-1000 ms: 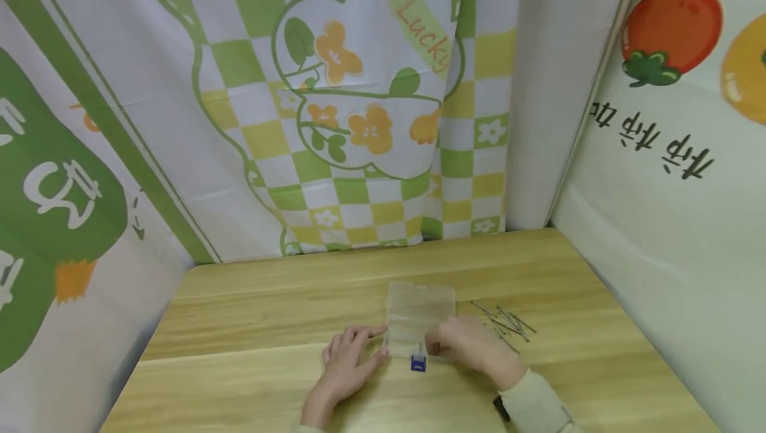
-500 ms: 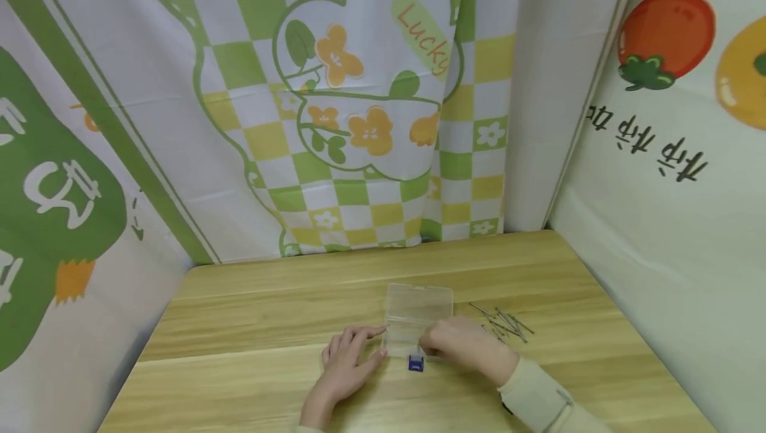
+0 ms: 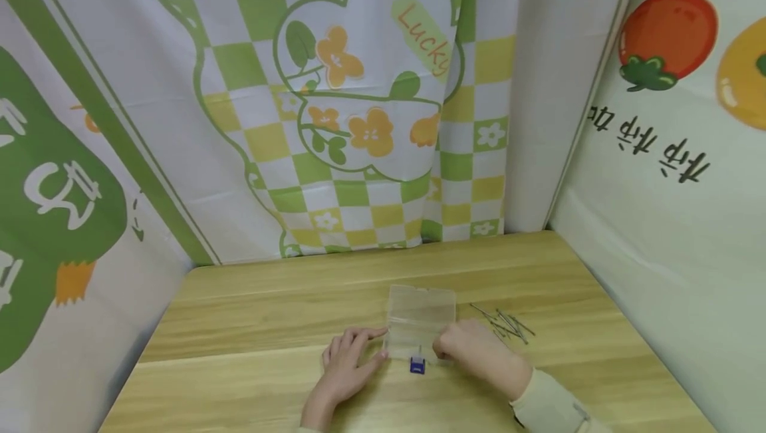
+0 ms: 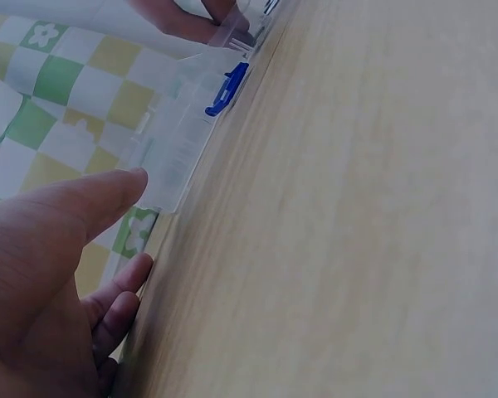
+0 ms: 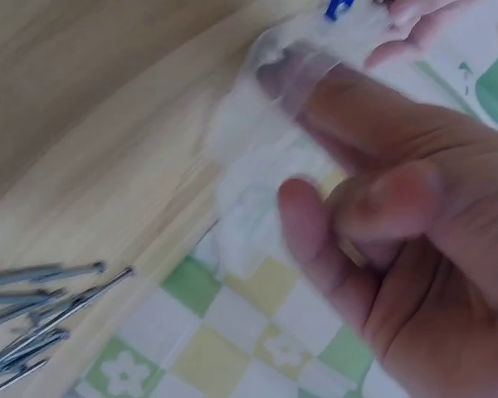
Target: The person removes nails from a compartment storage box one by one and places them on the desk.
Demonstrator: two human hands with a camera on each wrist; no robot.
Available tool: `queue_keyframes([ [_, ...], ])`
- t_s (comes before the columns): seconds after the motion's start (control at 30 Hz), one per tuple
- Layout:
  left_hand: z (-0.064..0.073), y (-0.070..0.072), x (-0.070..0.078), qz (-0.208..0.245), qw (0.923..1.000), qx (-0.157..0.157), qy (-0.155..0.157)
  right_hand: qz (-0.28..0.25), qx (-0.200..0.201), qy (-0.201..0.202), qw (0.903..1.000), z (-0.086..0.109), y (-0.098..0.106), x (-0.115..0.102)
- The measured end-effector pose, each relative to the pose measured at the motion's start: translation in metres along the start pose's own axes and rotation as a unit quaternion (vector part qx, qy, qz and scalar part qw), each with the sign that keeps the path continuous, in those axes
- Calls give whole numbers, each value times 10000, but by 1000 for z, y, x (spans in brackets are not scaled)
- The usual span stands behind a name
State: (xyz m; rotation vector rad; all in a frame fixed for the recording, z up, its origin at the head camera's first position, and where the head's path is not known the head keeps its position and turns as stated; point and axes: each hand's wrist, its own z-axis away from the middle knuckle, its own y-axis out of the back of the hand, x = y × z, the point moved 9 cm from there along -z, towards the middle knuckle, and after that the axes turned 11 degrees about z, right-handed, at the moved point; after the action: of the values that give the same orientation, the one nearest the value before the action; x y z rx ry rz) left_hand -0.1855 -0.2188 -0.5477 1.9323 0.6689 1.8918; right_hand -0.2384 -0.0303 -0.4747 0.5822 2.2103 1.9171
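Note:
A clear plastic box (image 3: 421, 306) stands on the table with its lid raised at the back and a blue latch (image 3: 417, 365) on its front. My left hand (image 3: 350, 363) rests beside the box, thumb and forefinger at its left end, other fingers on the wood. My right hand (image 3: 479, 353) reaches into the box's right part. In the right wrist view one digit (image 5: 357, 108) of it goes behind the clear wall, while other fingers bend outside. Whether it pinches anything there is hidden. Several thin metal pieces (image 3: 509, 323), which look like nails, lie right of the box.
The wooden table (image 3: 239, 313) ends at a checkered cloth (image 3: 359, 213) at the back. Printed cloth walls stand on the left and right. More bare wood shows in front of the box in the left wrist view.
My right hand has shifted a little left and then back to the right along the box, uncovering more around the blue latch. My left hand has stayed in place.

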Motion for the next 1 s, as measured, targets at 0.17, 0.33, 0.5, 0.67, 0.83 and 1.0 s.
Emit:
queue_keyframes([
  [0.17, -1, -1, 1, -21, 10000, -36, -26, 200, 31, -295, 9994, 1, 3, -3],
  [0.33, -1, 1, 2, -24, 10000, -27, -21, -109, 19, -671, 9977, 5, 4, -4],
  [0.5, -1, 4, 3, -42, 10000, 10, -57, -906, -215, -1139, 9891, 7, -3, 6],
  [0.67, 1, 4, 1, -30, 10000, 13, -10, -1579, -248, -1059, 9815, 9, -9, 7],
  [0.83, 1, 5, 1, 11, 10000, 52, -27, -1698, -256, -1033, 9797, 9, -11, 4],
  [1.0, 2, 4, 3, 29, 9999, 82, -85, -1823, -401, -945, 9779, 12, -13, -4],
])
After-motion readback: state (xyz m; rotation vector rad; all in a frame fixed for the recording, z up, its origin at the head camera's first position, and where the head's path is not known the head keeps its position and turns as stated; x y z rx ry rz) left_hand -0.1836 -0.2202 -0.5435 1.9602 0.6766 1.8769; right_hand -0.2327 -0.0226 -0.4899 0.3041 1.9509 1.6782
